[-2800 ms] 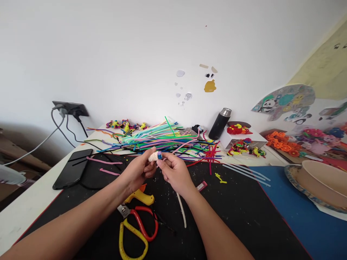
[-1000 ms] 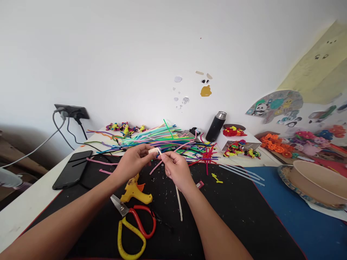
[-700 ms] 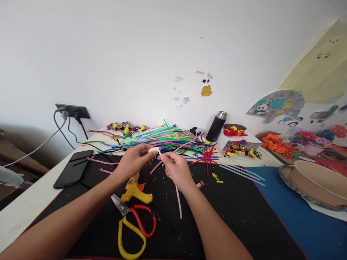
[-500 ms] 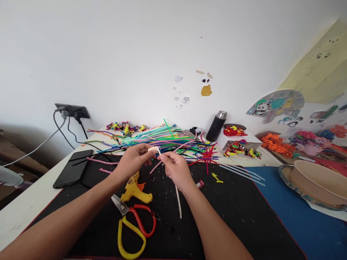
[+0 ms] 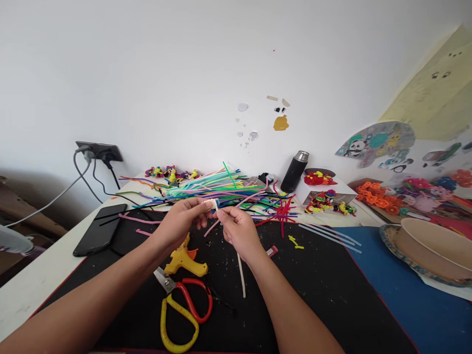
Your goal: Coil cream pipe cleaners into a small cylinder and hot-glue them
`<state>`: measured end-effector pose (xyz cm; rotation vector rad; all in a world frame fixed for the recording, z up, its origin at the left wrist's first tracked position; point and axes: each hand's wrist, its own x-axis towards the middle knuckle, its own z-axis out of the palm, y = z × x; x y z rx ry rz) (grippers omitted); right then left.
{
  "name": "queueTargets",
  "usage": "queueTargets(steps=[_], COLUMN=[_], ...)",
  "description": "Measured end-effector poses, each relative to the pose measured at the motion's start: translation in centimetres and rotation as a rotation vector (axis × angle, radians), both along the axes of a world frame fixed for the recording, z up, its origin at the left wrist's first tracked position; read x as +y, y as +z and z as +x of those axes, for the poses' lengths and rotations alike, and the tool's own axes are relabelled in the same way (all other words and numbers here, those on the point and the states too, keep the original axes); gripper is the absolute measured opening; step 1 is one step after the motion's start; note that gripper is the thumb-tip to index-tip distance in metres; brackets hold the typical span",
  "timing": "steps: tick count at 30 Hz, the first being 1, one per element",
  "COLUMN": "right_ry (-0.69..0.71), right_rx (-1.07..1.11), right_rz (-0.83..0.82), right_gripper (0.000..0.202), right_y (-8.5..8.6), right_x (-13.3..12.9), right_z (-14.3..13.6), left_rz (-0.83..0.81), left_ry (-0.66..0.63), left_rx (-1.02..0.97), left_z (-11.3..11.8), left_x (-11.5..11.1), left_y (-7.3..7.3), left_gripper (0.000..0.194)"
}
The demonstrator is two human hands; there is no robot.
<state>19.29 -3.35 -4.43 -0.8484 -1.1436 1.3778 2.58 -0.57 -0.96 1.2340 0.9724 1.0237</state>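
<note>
Between my hands is a white pipe cleaner (image 5: 241, 276), partly wound into a tight coil. My left hand (image 5: 190, 214) is closed on the coiled part, thumb pressed over it. My right hand (image 5: 238, 228) pinches the strand just beside the coil, and its loose tail hangs below that hand over the black mat. Under my left wrist lies a yellow glue gun (image 5: 188, 260). Nearer to me are scissors (image 5: 190, 300) with one red and one yellow handle loop.
Behind my hands spreads a pile of coloured pipe cleaners (image 5: 214, 184). A black phone (image 5: 99, 231) lies at the left, a black flask (image 5: 294, 172) leans by the wall. Yellow snippets (image 5: 296, 243) lie on the mat; a bowl (image 5: 438, 246) stands at the right.
My left thumb has come further over the white coil, covering more of it. My right hand keeps its pinch, and the hanging tail has shifted slightly left.
</note>
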Motion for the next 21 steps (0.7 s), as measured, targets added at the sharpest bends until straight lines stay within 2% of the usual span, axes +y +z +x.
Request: queueTargets(steps=[9,16,21], right_ry=[0.024,0.027,-0.013], right_rx=[0.017,0.025,-0.022], right_rz=[-0.039,-0.037,-0.011], right_gripper=[0.04,0.04,0.041], right_y=[-0.4,-0.1,-0.2], right_x=[0.1,0.0,0.1], right_z=[-0.2,-0.2,-0.1], left_rz=[-0.022,-0.107,-0.123], left_ry=[-0.012,-0.025,-0.032], left_rx=[-0.044,-0.11,-0.087], left_z=[-0.1,0.2,0.2], left_x=[0.0,-0.6,-1.1], left_y=[-0.1,0.6,1.0], left_gripper=[0.042,0.046,0.05])
